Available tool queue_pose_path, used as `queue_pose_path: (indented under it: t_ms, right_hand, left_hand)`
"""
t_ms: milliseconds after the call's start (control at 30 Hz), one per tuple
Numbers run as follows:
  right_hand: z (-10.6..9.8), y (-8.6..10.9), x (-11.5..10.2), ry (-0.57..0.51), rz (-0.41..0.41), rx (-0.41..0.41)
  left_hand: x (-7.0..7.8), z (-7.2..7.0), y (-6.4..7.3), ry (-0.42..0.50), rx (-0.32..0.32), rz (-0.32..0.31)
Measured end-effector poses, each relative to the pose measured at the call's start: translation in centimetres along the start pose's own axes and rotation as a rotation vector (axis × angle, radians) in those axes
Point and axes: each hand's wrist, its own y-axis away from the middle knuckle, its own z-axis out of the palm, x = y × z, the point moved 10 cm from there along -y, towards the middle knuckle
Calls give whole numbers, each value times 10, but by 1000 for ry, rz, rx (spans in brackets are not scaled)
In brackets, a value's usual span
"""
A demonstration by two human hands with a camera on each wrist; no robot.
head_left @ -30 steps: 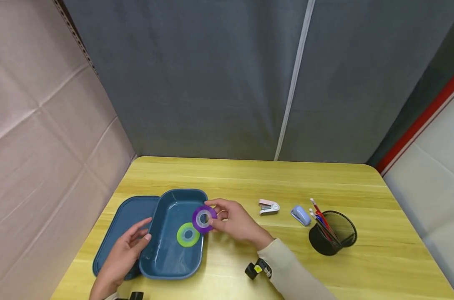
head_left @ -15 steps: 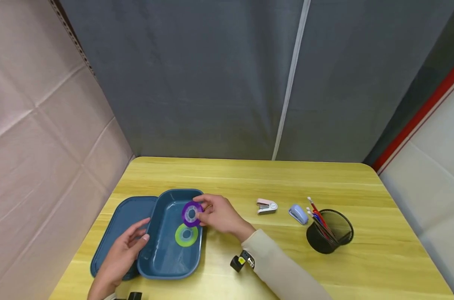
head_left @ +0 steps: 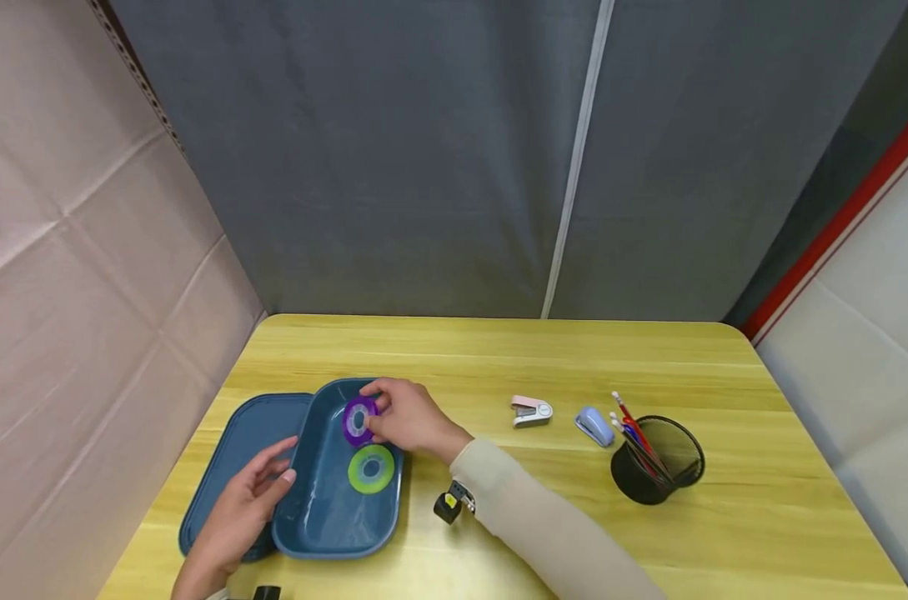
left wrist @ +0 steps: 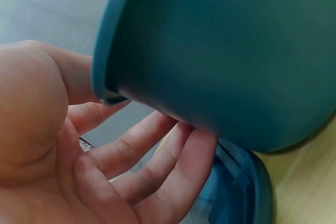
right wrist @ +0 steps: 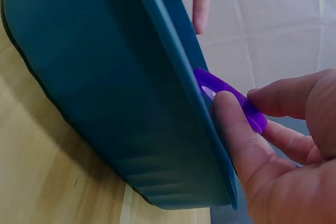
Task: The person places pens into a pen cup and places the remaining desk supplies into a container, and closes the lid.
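My right hand (head_left: 412, 417) pinches a purple tape roll (head_left: 348, 427) between thumb and fingers, over the far part of a blue box (head_left: 333, 523). In the right wrist view the purple tape roll (right wrist: 253, 114) is tilted at the box's rim, partly hidden by the thumb. A green tape roll (head_left: 357, 477) lies inside the box. My left hand (head_left: 236, 508) is at the box's left side, above a blue lid (head_left: 232, 446), with relaxed fingers. In the left wrist view, its fingertips (left wrist: 202, 145) are close against the box's outer wall; contact is unclear.
To the right on the wooden table (head_left: 484, 358) are a pink-and-white stapler (head_left: 532, 412), a blue stapler (head_left: 594, 426) and a black mesh pen holder (head_left: 641, 479) with several pencils (head_left: 628, 417). The box partly overlaps the lid. A grey curtain (head_left: 393, 167) hangs behind.
My right hand has carried the purple tape roll leftward and slightly away over the box, off the green roll's upper right edge. The left hand has stayed nearly still beside the box.
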Motion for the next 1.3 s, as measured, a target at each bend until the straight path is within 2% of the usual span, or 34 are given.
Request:
queue_pose_path:
  t_ms: [200,300,667,767,1067,1300]
  right_hand:
    - [7,-9,-1,111,1,-9]
    - [9,-12,0,128,5,-4]
    - [4,-11,4,95,17,18]
    - [2,-10,3,80,1,27]
    - [-7,1,1,-75,-40,58]
    - [-25,12,-1,-103,-93,102]
  left_hand:
    - [-3,0,1,3,-7,-17]
    - [-4,0,0,0,-7,-19]
    - [-3,1,1,8,-9,-19]
    - [-1,1,1,7,-7,-5]
    - [-1,1,2,2,-7,-1]
    - [-1,2,2,-16,-11,7]
